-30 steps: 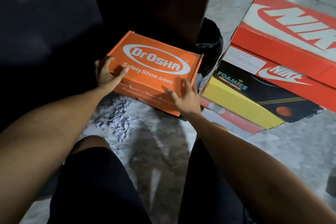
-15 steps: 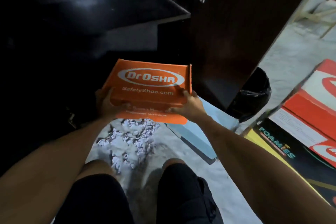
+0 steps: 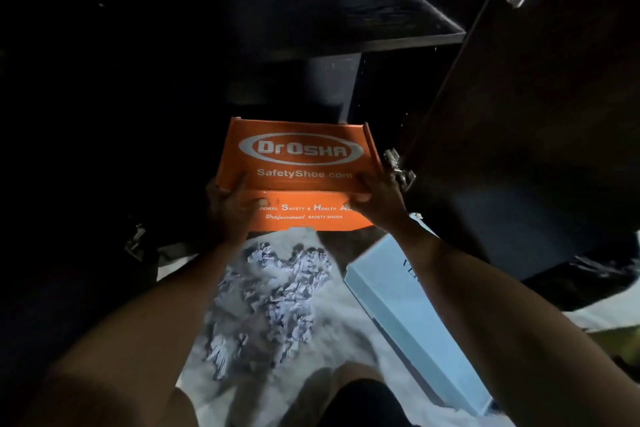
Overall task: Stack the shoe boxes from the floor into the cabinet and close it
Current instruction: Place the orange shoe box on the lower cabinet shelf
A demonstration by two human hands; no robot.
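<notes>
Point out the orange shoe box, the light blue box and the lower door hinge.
orange shoe box (image 3: 301, 149), head view, lid logo.
light blue box (image 3: 398, 302), head view, top face.
lower door hinge (image 3: 398, 168), head view, metal arm.

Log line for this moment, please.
orange shoe box | left hand and right hand hold it | at cabinet shelf opening | door open

Both hands, left (image 3: 230, 215), right (image 3: 379, 203), arms outstretched, fingers seemingly curled
</notes>
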